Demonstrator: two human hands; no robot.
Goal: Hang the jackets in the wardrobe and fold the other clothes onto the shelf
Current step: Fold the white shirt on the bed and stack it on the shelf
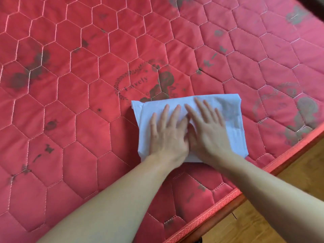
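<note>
Red quilted mattress (87, 102) under folded garment (233, 137)

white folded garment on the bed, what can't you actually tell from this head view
- Kind of garment: the white folded garment shows only plain outer layers; a grey patch shows through, unreadable.
- Its middle: covered by the left hand and right hand, pressed flat.
- Wardrobe, shelf, jackets: outside the frame.
- Dark shape, top right corner: cut off, blurred.
- Red mattress prints: mostly faded.

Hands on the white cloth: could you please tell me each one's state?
Left hand: open, pressing flat on the folded white cloth.
Right hand: open, pressing it too.
</note>
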